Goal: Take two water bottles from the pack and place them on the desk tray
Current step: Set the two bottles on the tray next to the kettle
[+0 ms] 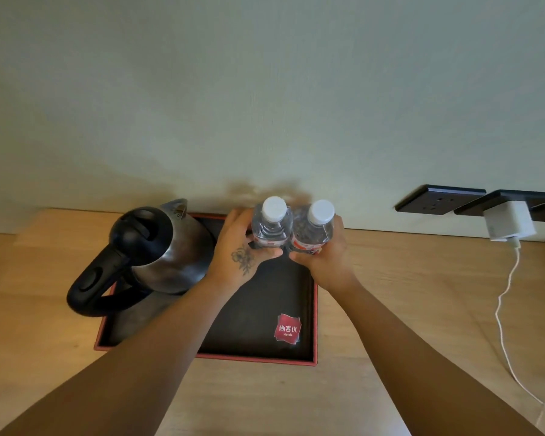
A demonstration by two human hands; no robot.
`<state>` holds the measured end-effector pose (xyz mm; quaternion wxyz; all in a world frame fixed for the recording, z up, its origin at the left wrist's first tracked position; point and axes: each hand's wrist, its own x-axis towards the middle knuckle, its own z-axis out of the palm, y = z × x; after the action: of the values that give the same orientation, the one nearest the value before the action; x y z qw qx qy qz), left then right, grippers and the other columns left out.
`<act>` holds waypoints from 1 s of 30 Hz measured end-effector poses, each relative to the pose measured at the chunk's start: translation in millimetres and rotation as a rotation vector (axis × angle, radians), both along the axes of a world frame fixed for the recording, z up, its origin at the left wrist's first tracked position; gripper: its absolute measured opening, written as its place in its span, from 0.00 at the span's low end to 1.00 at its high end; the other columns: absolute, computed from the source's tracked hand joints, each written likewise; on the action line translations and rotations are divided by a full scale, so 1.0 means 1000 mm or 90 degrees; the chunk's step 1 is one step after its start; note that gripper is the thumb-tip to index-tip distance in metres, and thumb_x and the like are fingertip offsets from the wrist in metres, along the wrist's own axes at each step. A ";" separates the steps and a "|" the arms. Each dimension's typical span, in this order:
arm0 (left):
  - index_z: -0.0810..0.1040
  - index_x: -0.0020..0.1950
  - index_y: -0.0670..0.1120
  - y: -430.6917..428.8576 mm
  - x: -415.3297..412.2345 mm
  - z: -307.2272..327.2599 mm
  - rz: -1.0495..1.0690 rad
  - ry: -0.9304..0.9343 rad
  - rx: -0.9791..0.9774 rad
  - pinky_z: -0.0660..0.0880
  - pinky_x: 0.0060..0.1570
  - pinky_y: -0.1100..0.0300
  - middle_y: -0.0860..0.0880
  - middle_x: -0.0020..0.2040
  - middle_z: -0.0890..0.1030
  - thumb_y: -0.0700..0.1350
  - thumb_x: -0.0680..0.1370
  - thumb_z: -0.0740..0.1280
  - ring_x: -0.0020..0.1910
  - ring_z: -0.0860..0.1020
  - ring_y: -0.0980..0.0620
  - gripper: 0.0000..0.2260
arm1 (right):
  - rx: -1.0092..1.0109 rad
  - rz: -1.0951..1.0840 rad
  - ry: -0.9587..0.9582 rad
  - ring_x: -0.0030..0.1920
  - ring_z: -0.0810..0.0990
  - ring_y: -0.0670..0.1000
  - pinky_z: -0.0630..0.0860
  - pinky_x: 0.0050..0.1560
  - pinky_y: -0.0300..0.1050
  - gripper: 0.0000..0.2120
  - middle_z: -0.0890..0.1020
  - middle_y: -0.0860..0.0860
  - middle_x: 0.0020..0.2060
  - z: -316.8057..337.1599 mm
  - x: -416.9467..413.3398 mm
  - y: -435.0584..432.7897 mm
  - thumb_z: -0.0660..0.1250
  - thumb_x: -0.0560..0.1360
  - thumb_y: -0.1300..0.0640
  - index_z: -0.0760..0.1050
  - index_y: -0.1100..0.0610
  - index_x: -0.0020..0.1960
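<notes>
Fingers of left hand (238, 247) and right hand (323, 256) each clasping a clear ribbed bottle (271, 226) (313, 231) over the red-rimmed black tray (310, 361).

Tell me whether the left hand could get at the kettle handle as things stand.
Probably not right away: the left hand is wrapped around the left bottle over the tray. The kettle handle itself sticks out unblocked at the tray's left side, so it could once freed.
</notes>
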<state>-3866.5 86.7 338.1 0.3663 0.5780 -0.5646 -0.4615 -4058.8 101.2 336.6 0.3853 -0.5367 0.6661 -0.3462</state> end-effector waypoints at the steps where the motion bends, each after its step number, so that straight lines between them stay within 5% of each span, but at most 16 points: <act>1: 0.79 0.67 0.48 0.000 -0.001 -0.001 0.003 -0.009 -0.001 0.77 0.56 0.74 0.47 0.66 0.74 0.31 0.67 0.85 0.59 0.79 0.71 0.33 | 0.002 -0.001 -0.002 0.67 0.78 0.56 0.81 0.68 0.56 0.50 0.77 0.55 0.65 -0.002 -0.001 0.000 0.85 0.64 0.64 0.61 0.19 0.59; 4: 0.79 0.71 0.43 0.002 -0.001 -0.004 0.001 -0.034 -0.005 0.78 0.64 0.61 0.46 0.66 0.75 0.33 0.67 0.86 0.63 0.79 0.58 0.34 | 0.007 0.014 0.009 0.66 0.77 0.53 0.78 0.66 0.47 0.52 0.76 0.54 0.65 -0.006 -0.002 0.000 0.85 0.65 0.64 0.59 0.15 0.57; 8: 0.79 0.70 0.41 0.005 0.001 0.000 -0.007 -0.059 -0.010 0.80 0.69 0.42 0.41 0.68 0.76 0.35 0.66 0.87 0.67 0.79 0.45 0.35 | 0.027 0.038 0.046 0.67 0.75 0.49 0.75 0.63 0.40 0.47 0.74 0.50 0.67 -0.005 -0.004 0.001 0.85 0.66 0.61 0.58 0.29 0.66; 12: 0.76 0.71 0.44 0.006 0.004 0.008 -0.006 -0.102 -0.021 0.81 0.66 0.39 0.43 0.68 0.78 0.39 0.66 0.88 0.68 0.79 0.44 0.37 | 0.044 0.059 0.149 0.69 0.75 0.52 0.79 0.67 0.52 0.45 0.69 0.44 0.63 0.006 -0.011 -0.001 0.86 0.64 0.57 0.64 0.48 0.73; 17: 0.74 0.73 0.52 0.009 0.011 0.039 -0.039 -0.133 -0.060 0.81 0.65 0.43 0.50 0.68 0.78 0.47 0.68 0.86 0.66 0.80 0.48 0.36 | 0.145 0.079 0.225 0.59 0.82 0.53 0.81 0.59 0.51 0.45 0.68 0.53 0.70 0.037 -0.026 0.006 0.85 0.65 0.49 0.66 0.51 0.75; 21: 0.73 0.75 0.57 0.007 0.021 0.077 -0.122 -0.173 -0.161 0.81 0.66 0.44 0.58 0.67 0.78 0.50 0.74 0.82 0.68 0.79 0.51 0.32 | 0.146 0.092 0.253 0.65 0.80 0.56 0.74 0.57 0.46 0.36 0.77 0.54 0.69 0.071 -0.030 0.015 0.78 0.72 0.43 0.68 0.52 0.74; 25: 0.76 0.76 0.54 -0.008 0.027 0.112 -0.229 -0.226 -0.227 0.79 0.68 0.42 0.52 0.70 0.81 0.43 0.80 0.77 0.69 0.79 0.48 0.25 | 0.099 0.083 0.277 0.64 0.83 0.55 0.76 0.58 0.49 0.29 0.83 0.51 0.65 0.112 -0.028 0.013 0.75 0.74 0.43 0.72 0.51 0.70; 30: 0.83 0.73 0.43 -0.019 0.029 0.135 -0.322 -0.222 -0.157 0.80 0.67 0.37 0.43 0.65 0.86 0.34 0.81 0.74 0.65 0.84 0.41 0.20 | 0.022 0.124 0.293 0.57 0.85 0.59 0.81 0.59 0.55 0.24 0.79 0.52 0.67 0.145 -0.020 0.009 0.72 0.79 0.46 0.73 0.50 0.72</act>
<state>-3837.3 67.2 473.2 0.2052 0.4409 -0.7963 -0.3598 -4078.5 110.6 481.5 0.2639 -0.6563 0.6874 -0.1646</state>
